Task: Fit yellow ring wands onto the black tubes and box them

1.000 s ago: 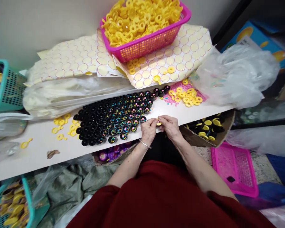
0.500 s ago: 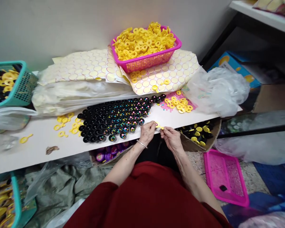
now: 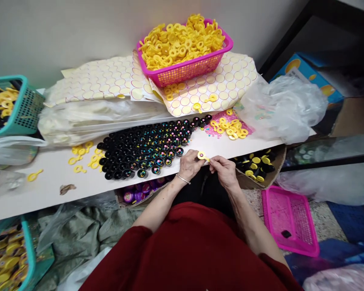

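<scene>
Over the table's front edge, my left hand (image 3: 189, 165) pinches the round head of a yellow plastic ring with a handle (image 3: 202, 155). A small pink-and-dark centre shows in the ring. My right hand (image 3: 226, 170) grips the handle end, its fingers closed. Just left of my hands stand tight rows of small black cups (image 3: 139, 151); those on the right hold colourful beads, while several on the left look dark inside. Beyond my hands, loose yellow rings (image 3: 235, 129) lie over pink beads (image 3: 212, 130).
A pink basket (image 3: 188, 72) heaped with yellow rings stands at the back on sticker sheets (image 3: 236, 81). Plastic bags (image 3: 279, 109) lie at right, a teal basket (image 3: 28, 111) at left. Below the edge are a box of black-and-yellow pieces (image 3: 274, 173) and a pink tray (image 3: 306, 226).
The yellow ring has been raised slightly and turned, so its round face shows more clearly between my hands. Both hands keep hold of it. The camera view has shifted a little.
</scene>
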Demonstrator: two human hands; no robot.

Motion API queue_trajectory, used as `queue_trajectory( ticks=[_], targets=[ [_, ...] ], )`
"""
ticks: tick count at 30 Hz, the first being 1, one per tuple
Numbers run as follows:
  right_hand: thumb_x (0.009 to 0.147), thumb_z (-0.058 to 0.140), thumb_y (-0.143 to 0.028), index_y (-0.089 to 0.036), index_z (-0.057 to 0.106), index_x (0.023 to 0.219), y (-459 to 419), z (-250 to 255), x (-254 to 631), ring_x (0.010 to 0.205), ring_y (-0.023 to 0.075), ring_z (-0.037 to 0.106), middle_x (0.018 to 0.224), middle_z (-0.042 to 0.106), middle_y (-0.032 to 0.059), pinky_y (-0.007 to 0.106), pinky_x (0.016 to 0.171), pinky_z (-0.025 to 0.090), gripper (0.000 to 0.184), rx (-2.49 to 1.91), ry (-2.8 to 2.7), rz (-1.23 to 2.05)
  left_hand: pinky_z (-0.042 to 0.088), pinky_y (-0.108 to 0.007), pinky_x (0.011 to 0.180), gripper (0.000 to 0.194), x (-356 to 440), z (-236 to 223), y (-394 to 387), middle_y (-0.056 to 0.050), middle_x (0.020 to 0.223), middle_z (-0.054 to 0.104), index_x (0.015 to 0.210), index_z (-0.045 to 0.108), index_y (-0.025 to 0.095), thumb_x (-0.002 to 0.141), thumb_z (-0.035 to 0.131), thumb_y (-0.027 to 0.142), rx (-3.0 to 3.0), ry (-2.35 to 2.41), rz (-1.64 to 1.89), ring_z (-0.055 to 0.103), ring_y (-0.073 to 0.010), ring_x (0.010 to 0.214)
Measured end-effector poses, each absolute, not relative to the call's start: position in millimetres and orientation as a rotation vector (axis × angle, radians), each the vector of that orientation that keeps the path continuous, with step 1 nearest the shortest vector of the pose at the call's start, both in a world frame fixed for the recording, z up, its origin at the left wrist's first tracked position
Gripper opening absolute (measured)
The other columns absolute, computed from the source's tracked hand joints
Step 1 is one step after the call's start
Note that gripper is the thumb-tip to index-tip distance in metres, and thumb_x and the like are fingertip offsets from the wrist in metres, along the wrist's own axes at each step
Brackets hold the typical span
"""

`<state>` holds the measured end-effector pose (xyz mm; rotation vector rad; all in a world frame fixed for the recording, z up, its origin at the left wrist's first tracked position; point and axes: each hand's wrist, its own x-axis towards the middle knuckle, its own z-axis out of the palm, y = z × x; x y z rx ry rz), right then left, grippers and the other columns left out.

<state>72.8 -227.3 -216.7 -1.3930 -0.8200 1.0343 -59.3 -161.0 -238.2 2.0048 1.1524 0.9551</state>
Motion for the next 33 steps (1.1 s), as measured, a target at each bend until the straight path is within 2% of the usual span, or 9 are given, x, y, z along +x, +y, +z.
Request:
queue_trajectory(
  ticks=[3,6,12,15,18,22,25,29,33],
  targets=[
    [0.072,0.069,-0.038,-0.019,0.061,0.064,-223.7,-211.3,80.9,0.052,0.0095,0.046,0.059,0.053,-0.0028,0.025,0.051,0.039,0.022,-1.391,-1.073,0.969,0.038,-0.022,0.063,0.005,-54.8,-240.5,-162.7,0.001,0.07,0.054,0.075,0.059,0.017,0.075,0.061,0.023,2.126,1.121,0.971,0.05,-0.0112,0.067],
    [0.069,0.072,-0.039,-0.019,0.058,0.064,-214.0,-210.1,84.4,0.06,0.0102,0.047,0.069,0.053,-0.0017,0.026,0.056,0.041,0.025,-1.416,-1.161,0.904,0.039,-0.022,0.063,0.006,-53.2,-242.7,-164.2,-0.001,0.073,0.057,0.078,0.058,0.017,0.078,0.056,0.023,2.212,1.06,0.975,0.052,-0.012,0.07],
    [0.068,0.069,-0.048,-0.018,0.059,0.098,-194.4,-212.3,81.0,0.057,0.0105,0.049,0.074,0.058,-0.0014,0.024,0.051,0.04,0.044,-1.581,-1.022,1.101,0.043,-0.023,0.067,0.006,-52.2,-247.2,-161.9,-0.003,0.078,0.061,0.08,0.057,0.017,0.076,0.054,0.018,2.247,0.993,0.968,0.056,-0.0137,0.076],
    [0.071,0.066,-0.049,-0.017,0.064,0.091,-191.1,-205.6,83.1,0.053,0.0104,0.048,0.065,0.057,-0.0018,0.024,0.05,0.04,0.038,-1.603,-1.174,1.174,0.043,-0.024,0.066,0.007,-53.7,-249.3,-160.1,-0.002,0.077,0.061,0.081,0.058,0.018,0.075,0.054,0.02,2.211,0.979,0.948,0.056,-0.0134,0.074],
    [0.067,0.07,-0.044,-0.016,0.067,0.084,-191.9,-198.5,86.7,0.059,0.0116,0.052,0.066,0.06,-0.0013,0.025,0.055,0.042,0.033,-1.532,-1.257,1.317,0.043,-0.025,0.066,0.008,-57.1,-249.3,-160.4,-0.003,0.076,0.06,0.08,0.058,0.018,0.077,0.053,0.022,2.216,0.943,0.993,0.056,-0.0134,0.073],
    [0.052,0.08,-0.032,-0.016,0.067,0.091,-196.7,-193.0,87.8,0.073,0.0137,0.059,0.08,0.067,-0.0003,0.027,0.068,0.047,0.044,-1.443,-1.065,1.47,0.041,-0.026,0.064,0.018,-63.7,-243.0,-162.3,-0.005,0.076,0.061,0.079,0.057,0.017,0.082,0.05,0.034,2.363,0.838,1.05,0.056,-0.0143,0.071],
    [0.047,0.082,-0.026,-0.016,0.068,0.095,-200.1,-187.8,86.7,0.079,0.0152,0.061,0.086,0.069,0.0012,0.029,0.076,0.048,0.051,-1.374,-0.988,1.565,0.039,-0.027,0.063,0.024,-68.0,-236.5,-163.9,-0.007,0.078,0.062,0.078,0.056,0.017,0.086,0.046,0.038,2.471,0.743,1.018,0.057,-0.0145,0.071],
    [0.048,0.08,-0.024,-0.015,0.069,0.089,-203.2,-181.3,83.7,0.076,0.015,0.061,0.078,0.068,0.0003,0.029,0.074,0.048,0.044,-1.37,-0.998,1.641,0.039,-0.028,0.062,0.023,-69.6,-231.8,-166.3,-0.007,0.076,0.062,0.077,0.055,0.017,0.086,0.044,0.035,2.511,0.673,0.982,0.057,-0.0145,0.069],
    [0.044,0.08,-0.022,-0.014,0.069,0.081,-207.9,-184.1,76.5,0.068,0.0138,0.059,0.07,0.066,-0.0008,0.028,0.067,0.048,0.04,-1.392,-0.88,1.558,0.041,-0.027,0.063,0.014,-67.1,-229.1,-169.9,-0.006,0.078,0.063,0.075,0.057,0.017,0.08,0.05,0.028,2.428,0.643,1.006,0.058,-0.0144,0.072]
  ],
)
